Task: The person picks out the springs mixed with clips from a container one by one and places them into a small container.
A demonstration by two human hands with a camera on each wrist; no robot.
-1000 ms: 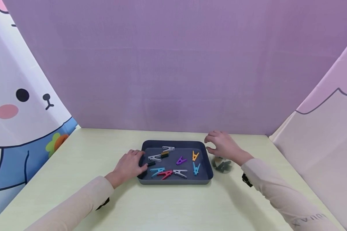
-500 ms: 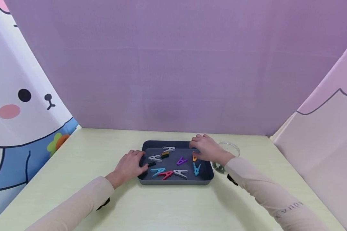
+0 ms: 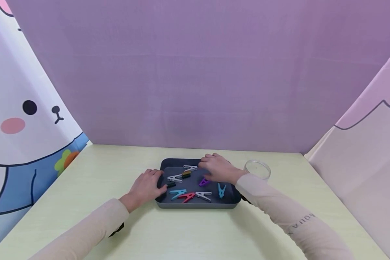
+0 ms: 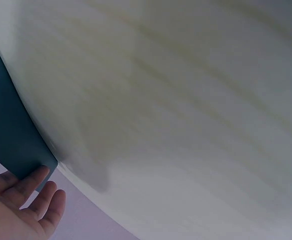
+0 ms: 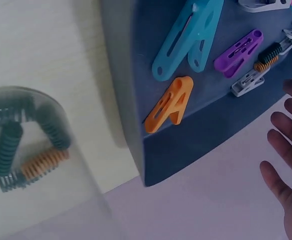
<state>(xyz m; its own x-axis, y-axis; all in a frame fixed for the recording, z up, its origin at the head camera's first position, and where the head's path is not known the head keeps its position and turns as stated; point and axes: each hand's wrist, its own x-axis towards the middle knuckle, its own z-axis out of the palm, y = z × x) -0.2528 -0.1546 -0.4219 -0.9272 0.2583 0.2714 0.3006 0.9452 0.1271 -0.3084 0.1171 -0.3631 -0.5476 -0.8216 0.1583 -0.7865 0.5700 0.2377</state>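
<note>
A dark grey tray (image 3: 198,205) holds plastic clothespins and small coil springs. My left hand (image 3: 146,186) grips its left side, thumb over the rim; in the left wrist view, fingertips (image 4: 43,172) press on the tray's corner. My right hand (image 3: 218,168), fingers loosely bent and apart, hovers over the back right part with nothing in it. Beneath its thumb lies a purple clothespin (image 3: 204,182). To the left sit a brass-coloured spring (image 3: 186,173) and a black spring (image 3: 186,176), beside white clothespins (image 3: 174,178). An orange clothespin (image 5: 170,106), hidden in the head view, shows in the right wrist view.
Right of the tray stands a clear round jar (image 3: 258,169), partly behind the right sleeve, with several black springs (image 5: 8,147) and an orange spring (image 5: 44,164). Light blue clothespins (image 3: 221,190), a red clothespin (image 3: 187,196) and another black spring (image 3: 170,185) lie in the tray. A purple curtain (image 3: 195,79) closes the back.
My right hand has moved left from beside the jar, over the tray's right rim, to above the purple clothespin. The jar has come into fuller view. My left hand has stayed on the tray.
</note>
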